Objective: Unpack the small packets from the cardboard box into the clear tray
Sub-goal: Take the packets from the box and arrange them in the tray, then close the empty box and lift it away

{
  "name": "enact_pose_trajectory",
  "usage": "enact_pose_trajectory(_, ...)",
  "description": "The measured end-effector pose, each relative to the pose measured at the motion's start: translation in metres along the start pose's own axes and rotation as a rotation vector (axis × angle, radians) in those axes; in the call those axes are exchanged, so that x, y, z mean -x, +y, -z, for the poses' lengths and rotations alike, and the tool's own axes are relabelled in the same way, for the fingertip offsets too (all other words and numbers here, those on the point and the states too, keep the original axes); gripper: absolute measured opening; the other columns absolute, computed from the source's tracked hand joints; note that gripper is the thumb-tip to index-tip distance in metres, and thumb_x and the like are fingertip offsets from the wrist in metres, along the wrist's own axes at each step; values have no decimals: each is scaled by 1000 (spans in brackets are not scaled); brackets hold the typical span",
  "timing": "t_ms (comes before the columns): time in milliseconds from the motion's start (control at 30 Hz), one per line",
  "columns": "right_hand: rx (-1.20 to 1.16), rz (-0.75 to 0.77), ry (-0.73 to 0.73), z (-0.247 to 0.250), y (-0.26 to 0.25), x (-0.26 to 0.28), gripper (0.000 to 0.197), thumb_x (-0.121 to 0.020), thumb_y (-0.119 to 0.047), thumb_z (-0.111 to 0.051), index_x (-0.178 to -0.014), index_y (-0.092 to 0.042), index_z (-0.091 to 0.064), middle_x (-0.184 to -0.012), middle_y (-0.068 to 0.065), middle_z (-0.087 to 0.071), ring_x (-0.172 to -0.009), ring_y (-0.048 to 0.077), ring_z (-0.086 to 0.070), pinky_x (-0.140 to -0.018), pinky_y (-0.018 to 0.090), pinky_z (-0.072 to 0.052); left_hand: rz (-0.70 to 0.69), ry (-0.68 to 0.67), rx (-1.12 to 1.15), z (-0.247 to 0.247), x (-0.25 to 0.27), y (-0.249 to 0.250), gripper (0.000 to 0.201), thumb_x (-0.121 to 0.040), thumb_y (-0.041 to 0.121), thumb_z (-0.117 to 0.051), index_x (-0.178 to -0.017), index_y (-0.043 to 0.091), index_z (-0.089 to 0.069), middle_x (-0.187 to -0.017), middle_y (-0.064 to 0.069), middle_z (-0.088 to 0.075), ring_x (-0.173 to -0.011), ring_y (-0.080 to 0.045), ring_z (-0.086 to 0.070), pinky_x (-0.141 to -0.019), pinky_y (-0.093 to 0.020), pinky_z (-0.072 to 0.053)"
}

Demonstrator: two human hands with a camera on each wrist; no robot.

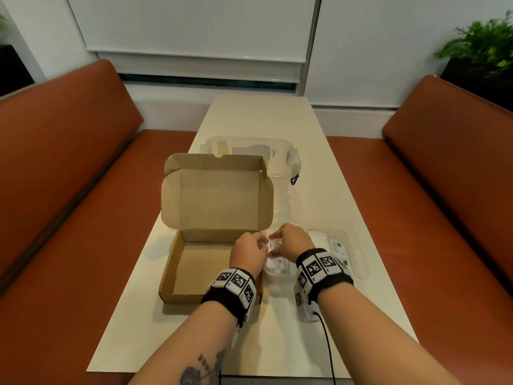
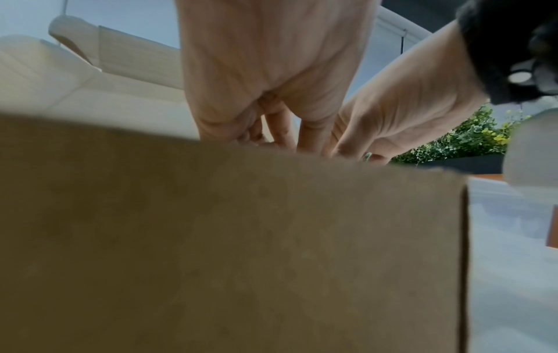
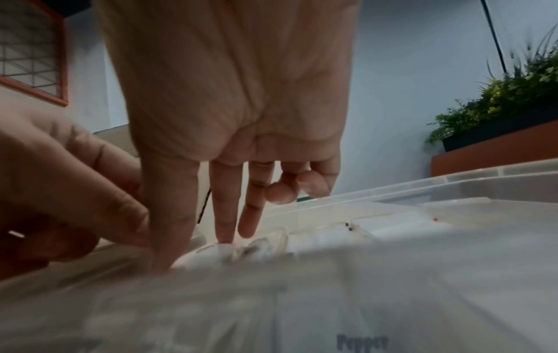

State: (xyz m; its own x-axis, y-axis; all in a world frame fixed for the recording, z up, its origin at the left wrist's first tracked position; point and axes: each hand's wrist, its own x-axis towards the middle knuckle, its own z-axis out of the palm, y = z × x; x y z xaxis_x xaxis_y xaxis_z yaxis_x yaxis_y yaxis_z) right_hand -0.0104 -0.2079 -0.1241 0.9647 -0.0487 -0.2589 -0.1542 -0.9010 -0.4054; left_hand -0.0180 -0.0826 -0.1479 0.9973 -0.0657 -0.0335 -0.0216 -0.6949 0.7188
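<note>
The brown cardboard box (image 1: 194,273) stands open with its lid up, and its floor shows bare; its wall (image 2: 241,238) fills the left wrist view. Right beside it lies the clear tray (image 1: 361,259), rim (image 3: 453,181), holding white packets and green-printed Stevia packets (image 1: 337,247). Over the tray's left end my left hand (image 1: 256,243) and right hand (image 1: 283,240) meet on a small bundle of white sugar packets (image 1: 270,247). My right thumb and forefinger (image 3: 223,215) reach down around the bundle (image 3: 211,253). The left hand (image 3: 75,191) pinches it from the box side.
A clear lidded storage container (image 1: 277,151) stands behind the box on the long cream table (image 1: 277,118). Orange benches (image 1: 69,190) flank the table. A black cable (image 1: 327,343) trails from my right wrist. A packet marked Pepper (image 3: 362,341) lies at the tray's near end.
</note>
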Motion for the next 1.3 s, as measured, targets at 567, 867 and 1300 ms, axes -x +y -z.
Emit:
enact_pose_trajectory(567,-139,-15,46,-5,1,0,46,-77,-24,-76,-121,-16,-62,-122,2,-62,-112,19,-58,-98,30,-45,-42,0,126,10,-3,-5,15,-91,27,-60,-102,19,-67,-93,1,-62,-86,-15,-59,-77,-28,-51)
enact_pose_trajectory(867,-614,-64,469,16,-17,-10,29,-98,-18,-42,-116,-6,-62,-112,10,-66,-105,25,-59,-89,27,-42,-10,742,186,80,-8,-32,20,-95,37,-50,-92,17,-52,-89,5,-52,-80,-13,-47,-69,-24,-37)
enact_pose_trajectory(1300,-834,12,423,8,-57,-12,34,-100,-33,-36,-108,-14,-64,-113,11,-65,-100,20,-57,-96,36,-45,255,495,446,119,-23,-49,58,-100,44,-32,-151,23,-15,-148,-11,-41,-134,-31,-40,-114,-47,-27)
